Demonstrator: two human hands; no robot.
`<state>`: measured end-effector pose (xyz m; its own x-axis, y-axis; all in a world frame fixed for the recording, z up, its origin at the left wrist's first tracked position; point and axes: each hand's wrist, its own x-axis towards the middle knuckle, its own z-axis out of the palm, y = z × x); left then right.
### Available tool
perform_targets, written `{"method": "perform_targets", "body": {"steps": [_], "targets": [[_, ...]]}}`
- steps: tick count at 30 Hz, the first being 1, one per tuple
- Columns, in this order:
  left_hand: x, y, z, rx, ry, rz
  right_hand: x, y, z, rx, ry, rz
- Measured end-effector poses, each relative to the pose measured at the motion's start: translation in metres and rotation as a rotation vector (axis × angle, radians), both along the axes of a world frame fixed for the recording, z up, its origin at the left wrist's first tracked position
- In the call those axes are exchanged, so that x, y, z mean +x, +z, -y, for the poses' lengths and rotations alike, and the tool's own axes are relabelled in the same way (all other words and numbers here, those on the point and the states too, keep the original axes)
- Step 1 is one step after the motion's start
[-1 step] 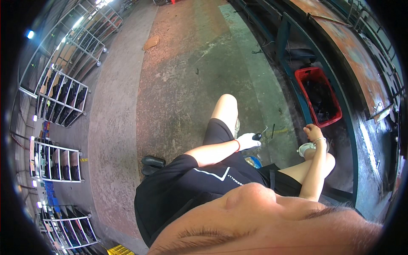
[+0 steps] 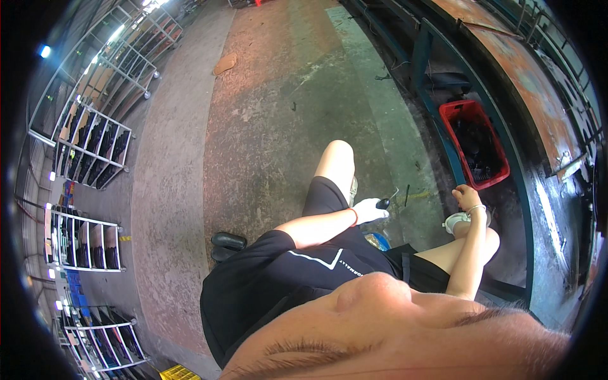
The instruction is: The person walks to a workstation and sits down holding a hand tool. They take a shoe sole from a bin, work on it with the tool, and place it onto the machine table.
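My left hand (image 2: pixel 368 211), in a white glove, is closed around the black handle of a hook tool (image 2: pixel 384 203). Its thin metal shank ends in a bend and points away from me. At the right my bare right hand (image 2: pixel 467 197), a bracelet on its wrist, is closed beside the blue-green metal frame (image 2: pixel 453 166). Whether anything is inside its curled fingers cannot be made out. A thin dark stick (image 2: pixel 406 195) lies on the floor between the hands. Between my legs a blue and yellowish round thing (image 2: pixel 378 240) shows partly, the rest hidden by my clothes.
A red basket (image 2: pixel 445 118) holding dark pieces stands within the frame, below a rusty work surface (image 2: pixel 519 82). Black shoes (image 2: pixel 228 242) sit left of me. Wheeled racks (image 2: pixel 95 149) with dark sheets line the left. A brown flat piece (image 2: pixel 225 63) and yellow crate (image 2: pixel 179 372) are on the floor.
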<state>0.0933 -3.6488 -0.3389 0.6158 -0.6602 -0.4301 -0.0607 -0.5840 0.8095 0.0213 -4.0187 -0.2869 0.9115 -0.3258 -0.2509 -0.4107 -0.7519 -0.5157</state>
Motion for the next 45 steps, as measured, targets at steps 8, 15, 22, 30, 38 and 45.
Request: {"method": "perform_targets", "body": {"steps": [8,15,22,30,38,45], "targets": [[0.002,0.004,0.001,0.026,-0.004,-0.044,0.0,0.021,-0.012,0.045,-0.083,-0.064],[0.0,0.001,-0.001,-0.008,0.007,-0.019,0.001,0.021,-0.014,0.034,-0.06,-0.066],[0.001,0.004,-0.004,0.019,0.007,-0.039,0.0,0.016,-0.014,0.039,-0.074,-0.067],[0.004,0.016,0.008,0.017,-0.058,-0.049,0.005,0.034,-0.019,-0.031,0.042,0.057],[-0.001,-0.01,0.009,-0.075,0.006,-0.337,0.008,0.172,-0.068,-0.02,0.213,0.676],[0.011,-0.048,0.004,0.074,-0.178,-0.129,-0.048,0.325,-0.145,-0.25,0.449,0.981]]}}
